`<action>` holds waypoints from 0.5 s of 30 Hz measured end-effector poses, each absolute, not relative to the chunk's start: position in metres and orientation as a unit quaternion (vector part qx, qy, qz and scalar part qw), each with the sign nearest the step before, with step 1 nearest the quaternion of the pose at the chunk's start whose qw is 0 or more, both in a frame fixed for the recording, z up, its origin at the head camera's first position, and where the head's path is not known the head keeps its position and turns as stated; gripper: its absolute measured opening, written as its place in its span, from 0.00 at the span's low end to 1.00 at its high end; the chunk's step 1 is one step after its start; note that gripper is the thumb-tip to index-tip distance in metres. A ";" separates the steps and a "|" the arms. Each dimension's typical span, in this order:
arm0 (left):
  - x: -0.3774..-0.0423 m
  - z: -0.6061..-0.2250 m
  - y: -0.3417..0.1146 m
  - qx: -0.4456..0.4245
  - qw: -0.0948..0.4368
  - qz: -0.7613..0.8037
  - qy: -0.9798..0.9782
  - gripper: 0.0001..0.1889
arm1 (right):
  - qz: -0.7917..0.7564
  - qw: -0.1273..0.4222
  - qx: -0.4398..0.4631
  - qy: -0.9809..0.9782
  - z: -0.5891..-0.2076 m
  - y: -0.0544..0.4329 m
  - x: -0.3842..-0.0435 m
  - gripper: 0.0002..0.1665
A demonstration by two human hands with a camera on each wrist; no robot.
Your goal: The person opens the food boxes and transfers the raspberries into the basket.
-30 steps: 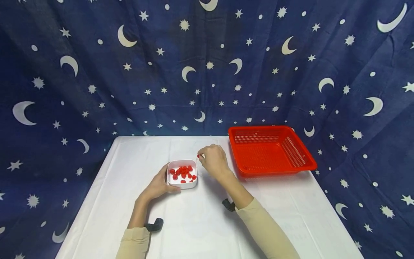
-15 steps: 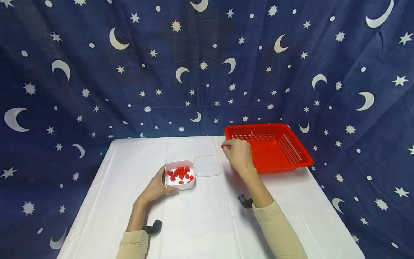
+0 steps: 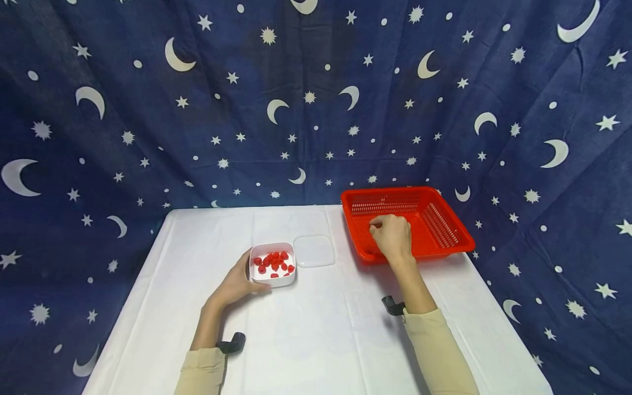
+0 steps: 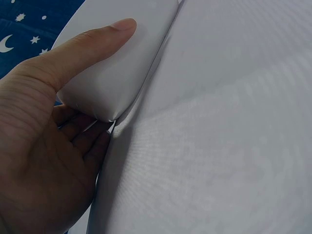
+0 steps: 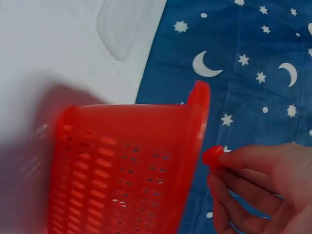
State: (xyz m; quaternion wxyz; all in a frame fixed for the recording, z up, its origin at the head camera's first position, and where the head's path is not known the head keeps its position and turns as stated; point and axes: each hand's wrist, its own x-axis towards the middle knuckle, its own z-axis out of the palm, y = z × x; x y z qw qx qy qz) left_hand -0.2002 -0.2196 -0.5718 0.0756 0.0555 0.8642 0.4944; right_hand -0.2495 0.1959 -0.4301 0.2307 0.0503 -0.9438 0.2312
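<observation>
My left hand grips a small white square container, thumb along its front wall and fingers round its left side. Inside it lie several red raspberries. My right hand is over the left part of a red plastic basket with slotted walls. In the right wrist view, its thumb and fingers pinch one raspberry just past the basket's rim. From the head view that raspberry is hidden by the hand.
A clear flat lid lies on the white tablecloth just right of the container. The basket stands at the back right, near the table's right edge. A dark blue curtain with moons and stars hangs behind.
My right hand has moved right with the raspberry, from beside the container to over the basket, uncovering the lid. My left hand stays on the container.
</observation>
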 end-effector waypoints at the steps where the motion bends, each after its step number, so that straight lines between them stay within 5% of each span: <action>1: -0.200 -0.571 -0.220 0.056 0.074 0.495 0.864 0.70 | 0.229 0.223 0.048 -0.946 -0.431 0.197 -0.250 0.06; 15: -0.202 -0.572 -0.219 0.048 0.077 0.494 0.865 0.70 | 0.171 0.051 -0.002 -0.984 -0.449 0.209 -0.264 0.07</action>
